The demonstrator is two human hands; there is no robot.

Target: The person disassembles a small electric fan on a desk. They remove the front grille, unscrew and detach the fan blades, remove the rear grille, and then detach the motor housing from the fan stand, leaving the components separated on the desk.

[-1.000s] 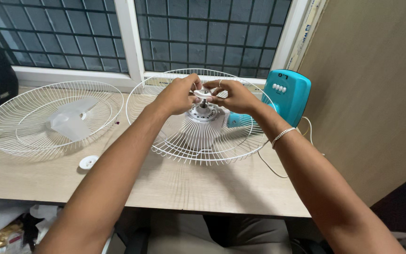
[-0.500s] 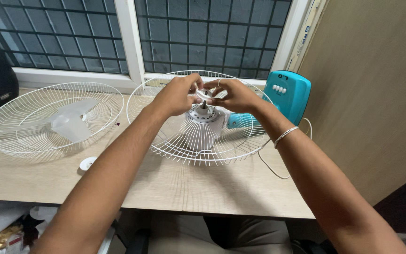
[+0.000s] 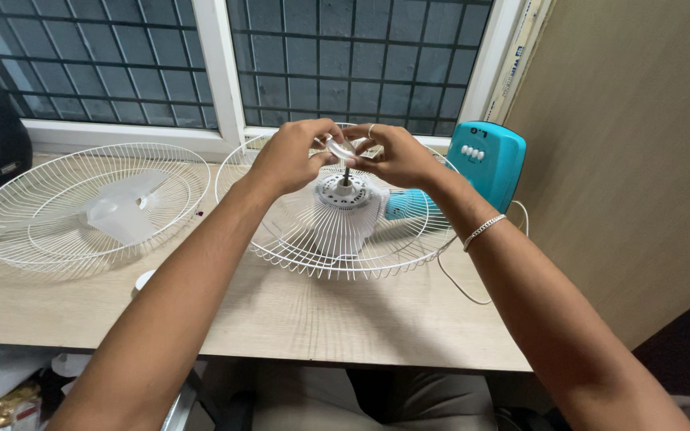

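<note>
Both hands meet above the centre of a white wire rear guard [image 3: 321, 247] that lies on a pale wooden table [image 3: 297, 319]. The left hand [image 3: 287, 157] and the right hand [image 3: 397, 156] pinch between their fingertips a small white plastic ring nut [image 3: 340, 148], held at the top of the metal motor shaft [image 3: 345, 170]. Directly below the grip, the shaft rises from the round white motor hub [image 3: 343, 194] at the guard's middle. Beyond and to the right of the grip stands the teal fan base [image 3: 489, 164] with a row of white buttons; a white cord [image 3: 461, 279] trails from it across the table. Well to the left of the grip lies a second wire guard [image 3: 17, 239], holding a translucent fan blade [image 3: 121, 209]. A small white cap [image 3: 142, 279] rests on the table, partly hidden by the left forearm.
</note>
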